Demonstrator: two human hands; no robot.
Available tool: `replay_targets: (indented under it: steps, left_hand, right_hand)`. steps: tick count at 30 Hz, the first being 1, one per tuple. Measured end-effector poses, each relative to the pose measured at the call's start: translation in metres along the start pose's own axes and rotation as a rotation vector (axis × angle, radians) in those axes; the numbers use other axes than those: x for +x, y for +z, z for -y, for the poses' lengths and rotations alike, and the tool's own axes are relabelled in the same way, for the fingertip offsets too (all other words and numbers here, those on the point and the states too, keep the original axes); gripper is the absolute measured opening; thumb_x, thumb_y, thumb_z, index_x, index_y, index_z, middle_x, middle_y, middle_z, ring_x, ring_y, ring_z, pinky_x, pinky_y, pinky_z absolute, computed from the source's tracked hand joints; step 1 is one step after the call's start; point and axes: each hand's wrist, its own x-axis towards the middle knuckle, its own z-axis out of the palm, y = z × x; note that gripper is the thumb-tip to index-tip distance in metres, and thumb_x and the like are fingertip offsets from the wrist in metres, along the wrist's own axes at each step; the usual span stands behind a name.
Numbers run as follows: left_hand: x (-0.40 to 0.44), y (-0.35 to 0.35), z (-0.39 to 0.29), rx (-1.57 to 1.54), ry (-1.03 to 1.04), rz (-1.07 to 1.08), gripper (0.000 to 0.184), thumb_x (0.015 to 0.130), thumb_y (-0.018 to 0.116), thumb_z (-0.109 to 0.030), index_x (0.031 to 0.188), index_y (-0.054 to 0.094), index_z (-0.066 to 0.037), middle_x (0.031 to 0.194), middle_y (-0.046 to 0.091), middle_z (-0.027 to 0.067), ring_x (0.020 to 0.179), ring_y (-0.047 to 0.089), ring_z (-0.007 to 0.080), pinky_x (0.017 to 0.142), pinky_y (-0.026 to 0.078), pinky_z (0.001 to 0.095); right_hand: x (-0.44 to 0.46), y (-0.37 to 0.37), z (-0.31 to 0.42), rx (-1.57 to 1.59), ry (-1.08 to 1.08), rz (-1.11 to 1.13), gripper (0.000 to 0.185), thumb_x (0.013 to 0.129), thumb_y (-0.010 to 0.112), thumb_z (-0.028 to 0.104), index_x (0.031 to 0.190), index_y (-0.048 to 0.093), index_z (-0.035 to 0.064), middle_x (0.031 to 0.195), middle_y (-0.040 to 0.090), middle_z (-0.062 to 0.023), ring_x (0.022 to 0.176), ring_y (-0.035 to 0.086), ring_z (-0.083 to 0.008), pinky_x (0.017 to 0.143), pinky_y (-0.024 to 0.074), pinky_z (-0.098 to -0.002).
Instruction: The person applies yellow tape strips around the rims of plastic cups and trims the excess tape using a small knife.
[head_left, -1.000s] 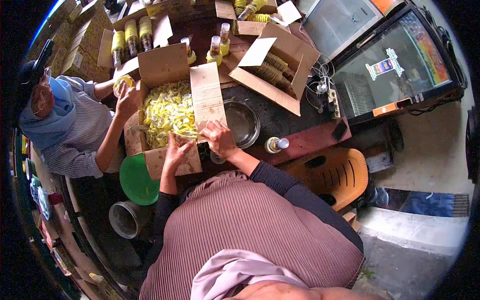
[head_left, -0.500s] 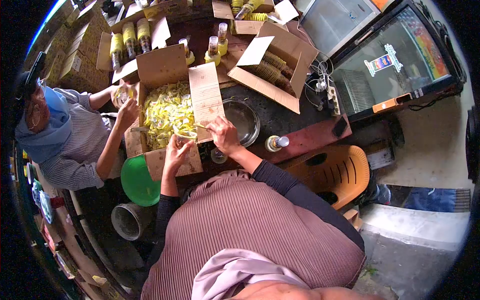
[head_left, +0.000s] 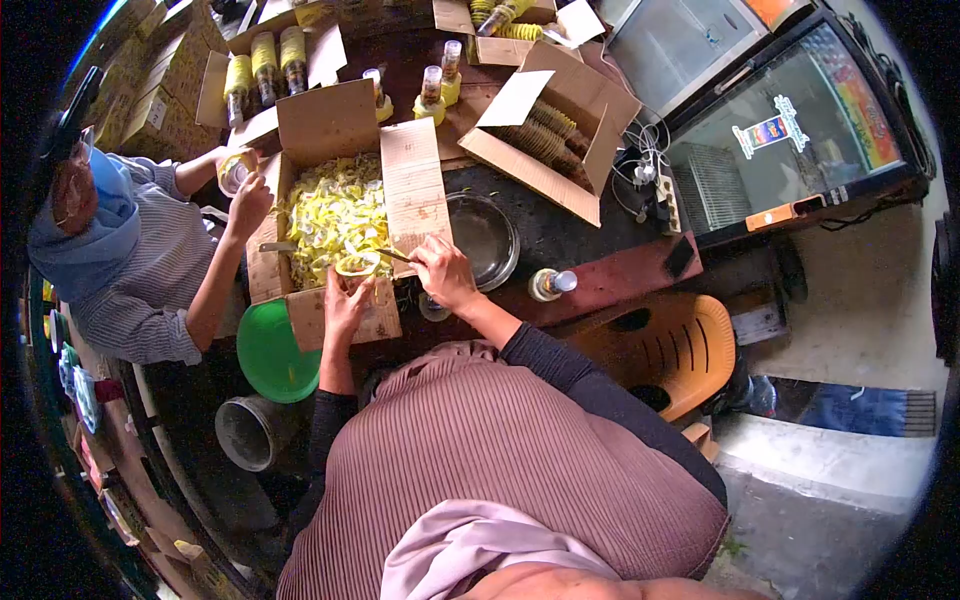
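Observation:
My left hand [head_left: 346, 302] is closed around a small plastic cup with a yellow rim [head_left: 357, 263], its mouth facing up at the near edge of the cardboard box. My right hand [head_left: 445, 272] grips a thin knife [head_left: 394, 256], its blade pointing left toward the cup rim. Under both hands, the cardboard box [head_left: 413, 180] holds a heap of yellow and whitish plastic scraps [head_left: 335, 210]. Below my right hand a clear cup [head_left: 433, 308] is partly hidden. To its right stands a short stack of cups [head_left: 552, 284].
At the left, a co-worker's hands [head_left: 250, 200] hold another cup. A round clear basin [head_left: 485, 240] sits right of the box. Stacked cups fill an open carton [head_left: 560, 140] behind. A green plate [head_left: 275, 355], a bucket [head_left: 247, 433] and an orange chair [head_left: 690, 350] are nearby.
The cup in my left hand has turned so its yellow rim shows as a full ring. The knife blade now lies just right of it. The co-worker's cup has tilted.

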Motion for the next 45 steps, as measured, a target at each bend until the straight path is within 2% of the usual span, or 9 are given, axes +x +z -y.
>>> replay_targets:
  steps: [15,17,25,28,31,32,36,40,45]
  left_hand:
    - [-0.031,-0.045,0.009,-0.058,-0.035,0.001,0.05,0.08,0.071,-0.007,0.121,0.043,-0.001,0.109,0.059,0.0093,0.097,0.06,0.0168,0.082,0.05,0.0292]
    - [-0.035,-0.058,0.012,-0.096,-0.022,0.002,0.05,0.08,0.071,-0.006,0.12,0.043,0.0,0.11,0.059,0.0099,0.098,0.06,0.0173,0.083,0.05,0.0298]
    - [-0.038,-0.086,-0.018,-0.036,-0.034,0.101,0.052,0.077,0.07,0.0,0.121,0.042,0.0,0.114,0.057,0.0112,0.104,0.059,0.0185,0.088,0.051,0.0311]
    - [-0.028,-0.092,-0.007,-0.035,0.015,0.139,0.051,0.076,0.07,0.001,0.12,0.042,0.0,0.115,0.057,0.0116,0.106,0.059,0.0187,0.089,0.051,0.0323]
    - [-0.027,-0.092,-0.012,-0.041,0.025,0.15,0.047,0.077,0.068,0.004,0.117,0.043,0.0,0.115,0.057,0.0125,0.105,0.059,0.0188,0.09,0.05,0.0321]
    - [-0.025,-0.093,-0.008,-0.072,0.054,0.177,0.048,0.077,0.067,0.005,0.117,0.042,0.0,0.114,0.058,0.0126,0.105,0.059,0.0188,0.09,0.05,0.0318]
    - [-0.025,-0.093,-0.022,-0.042,0.068,0.209,0.048,0.078,0.066,0.006,0.118,0.041,0.0,0.114,0.059,0.0131,0.105,0.059,0.0186,0.09,0.049,0.0311]
    - [-0.017,-0.091,-0.015,-0.075,0.018,0.191,0.048,0.078,0.067,0.002,0.119,0.042,0.0,0.113,0.06,0.0129,0.103,0.06,0.0189,0.087,0.049,0.0309]
    - [-0.012,-0.08,-0.025,0.122,0.156,0.166,0.045,0.078,0.07,-0.011,0.115,0.049,0.0,0.106,0.063,0.0125,0.098,0.062,0.0198,0.085,0.049,0.0318]
  right_hand:
    - [-0.009,0.018,0.04,0.037,0.14,-0.023,0.009,0.078,0.067,0.013,0.079,0.066,0.0046,0.082,0.058,-0.0121,0.084,0.06,-0.0311,0.073,0.0488,-0.041]
    - [-0.012,0.028,0.045,0.038,0.054,-0.111,0.009,0.079,0.067,0.013,0.079,0.065,0.004,0.079,0.056,-0.0112,0.079,0.059,-0.0301,0.067,0.0474,-0.0396]
    - [-0.014,0.037,0.091,0.054,0.13,-0.144,0.007,0.079,0.065,0.01,0.079,0.063,0.0035,0.082,0.056,-0.0128,0.079,0.059,-0.032,0.071,0.0477,-0.0418]
    - [-0.008,0.04,0.106,0.055,0.11,-0.335,0.008,0.079,0.064,0.011,0.083,0.063,0.0043,0.082,0.056,-0.0134,0.078,0.059,-0.0316,0.07,0.0477,-0.0414]
    - [-0.004,0.051,0.101,-0.154,0.129,-0.292,0.008,0.08,0.065,0.012,0.082,0.063,0.0046,0.084,0.057,-0.0133,0.08,0.06,-0.0313,0.07,0.0483,-0.0417]
    - [-0.006,0.057,0.095,-0.148,0.252,-0.149,0.009,0.08,0.065,0.013,0.079,0.063,0.0049,0.085,0.058,-0.0125,0.081,0.06,-0.0311,0.069,0.0488,-0.0422]
    - [-0.012,0.055,0.107,-0.077,0.265,-0.306,0.01,0.078,0.067,0.013,0.078,0.062,0.0044,0.083,0.058,-0.0121,0.08,0.06,-0.0313,0.069,0.0486,-0.0425]
    - [-0.024,0.057,0.106,-0.028,0.265,-0.325,0.009,0.078,0.067,0.01,0.078,0.062,0.0035,0.082,0.057,-0.0123,0.078,0.059,-0.0317,0.069,0.0482,-0.0419]
    - [-0.029,0.056,0.117,0.027,0.278,-0.304,0.009,0.078,0.067,0.01,0.079,0.062,0.0037,0.081,0.057,-0.0121,0.077,0.059,-0.032,0.07,0.0479,-0.0404]
